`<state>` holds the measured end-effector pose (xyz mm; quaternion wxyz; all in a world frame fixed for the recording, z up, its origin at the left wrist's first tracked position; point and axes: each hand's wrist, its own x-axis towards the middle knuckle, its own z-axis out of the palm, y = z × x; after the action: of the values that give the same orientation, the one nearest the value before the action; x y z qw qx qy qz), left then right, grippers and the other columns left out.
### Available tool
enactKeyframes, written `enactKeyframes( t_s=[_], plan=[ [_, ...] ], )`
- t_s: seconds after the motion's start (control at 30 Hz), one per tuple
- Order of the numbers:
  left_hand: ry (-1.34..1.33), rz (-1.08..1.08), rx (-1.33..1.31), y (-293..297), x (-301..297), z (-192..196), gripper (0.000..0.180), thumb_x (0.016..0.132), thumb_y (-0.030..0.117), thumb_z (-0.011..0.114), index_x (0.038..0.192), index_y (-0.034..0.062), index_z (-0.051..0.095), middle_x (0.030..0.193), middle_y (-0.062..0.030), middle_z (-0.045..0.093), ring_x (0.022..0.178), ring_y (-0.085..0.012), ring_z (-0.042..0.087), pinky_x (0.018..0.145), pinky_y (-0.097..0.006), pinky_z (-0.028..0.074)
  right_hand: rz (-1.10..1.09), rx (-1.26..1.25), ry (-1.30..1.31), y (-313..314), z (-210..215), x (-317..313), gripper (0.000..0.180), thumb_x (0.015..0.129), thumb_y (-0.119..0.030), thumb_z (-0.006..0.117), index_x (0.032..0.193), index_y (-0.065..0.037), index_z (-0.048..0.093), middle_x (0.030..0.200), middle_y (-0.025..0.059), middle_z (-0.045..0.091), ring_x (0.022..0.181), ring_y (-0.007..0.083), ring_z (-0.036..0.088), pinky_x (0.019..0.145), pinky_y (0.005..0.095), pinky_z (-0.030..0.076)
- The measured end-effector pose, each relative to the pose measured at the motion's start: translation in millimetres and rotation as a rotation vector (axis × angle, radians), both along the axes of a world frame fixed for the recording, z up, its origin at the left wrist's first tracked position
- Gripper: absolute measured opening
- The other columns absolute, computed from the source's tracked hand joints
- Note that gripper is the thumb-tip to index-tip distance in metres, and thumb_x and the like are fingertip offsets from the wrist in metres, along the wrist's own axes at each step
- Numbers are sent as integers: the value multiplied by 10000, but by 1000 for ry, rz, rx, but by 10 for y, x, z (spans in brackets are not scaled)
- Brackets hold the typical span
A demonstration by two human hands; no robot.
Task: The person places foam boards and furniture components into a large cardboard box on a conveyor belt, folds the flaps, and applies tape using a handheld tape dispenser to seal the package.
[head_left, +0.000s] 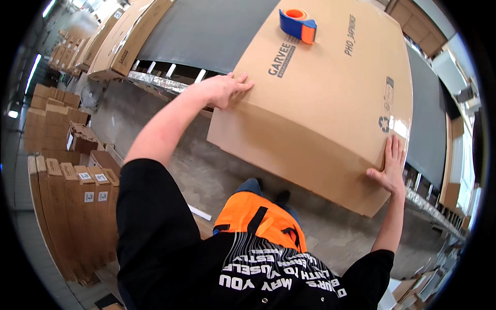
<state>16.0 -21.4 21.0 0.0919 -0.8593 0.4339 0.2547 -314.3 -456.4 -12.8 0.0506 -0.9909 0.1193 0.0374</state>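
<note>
A large brown cardboard box (315, 108) lies in front of me across a dark conveyor, its near end jutting out over the floor. At the box's left edge rests my left hand (227, 90), fingers stretched over the top and holding nothing. My right hand (390, 165) lies with spread fingers on the near right corner of the top. Toward the far side of the box top sits a blue and orange tape dispenser (298, 27), out of reach of both hands. Shiny clear tape shows along the right edge of the box.
The grey conveyor belt (206, 33) runs left and right of the box, with metal rollers along its edge. More cartons (126, 44) stand on it at the far left. Flat cartons (77, 212) lean upright in a row at my left, with stacked boxes (49, 124) behind.
</note>
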Motion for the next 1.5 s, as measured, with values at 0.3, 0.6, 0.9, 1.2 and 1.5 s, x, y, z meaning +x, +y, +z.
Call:
enactKeyframes(
  t_s=[0.3, 0.6, 0.9, 1.2, 1.5],
  plan=[
    [-199, -705, -545, 678, 230, -380, 943, 582, 154, 681, 1444, -11, 336, 1519, -197, 330, 1417, -333, 317, 1182, -441, 254, -1355, 1147, -1217, 493, -990, -1623, 465, 922, -346, 630, 1243, -18, 558, 1216, 105, 588, 1088, 224, 543, 934, 398, 435],
    [394, -85, -804, 690, 533, -403, 359, 766, 272, 729, 1059, 65, 716, 1009, -157, 714, 944, -292, 687, 829, -338, 540, -1181, 843, -1208, 3236, -1245, -171, 269, 857, -102, 645, 1096, 2, 581, 955, 73, 621, 834, 136, 585, 729, 286, 508],
    [454, 37, -736, 544, 747, -304, 474, 822, 550, 675, 1013, 123, 753, 834, -149, 723, 793, -242, 692, 782, -362, 520, -754, 649, -594, 4310, -1064, 1812, 555, 628, -418, 870, 875, -17, 576, 792, 115, 586, 698, 271, 582, 655, 380, 489],
    [341, -72, -716, 679, 685, -128, 338, 862, 500, 634, 964, 203, 759, 860, -110, 718, 893, -301, 673, 822, -381, 528, -845, 829, -770, 4603, -1140, 2531, 616, 688, -526, 807, 872, -14, 519, 790, 123, 551, 815, 326, 534, 739, 422, 434],
    [375, -749, -735, 228, 1103, -306, 171, 806, 255, 680, 819, 85, 675, 785, -127, 658, 764, -350, 624, 701, -430, 518, -974, 357, -1627, 4792, -1189, 2856, 443, 907, -221, 541, 1233, 30, 377, 1201, 189, 393, 1167, 300, 378, 998, 438, 317]
  ],
)
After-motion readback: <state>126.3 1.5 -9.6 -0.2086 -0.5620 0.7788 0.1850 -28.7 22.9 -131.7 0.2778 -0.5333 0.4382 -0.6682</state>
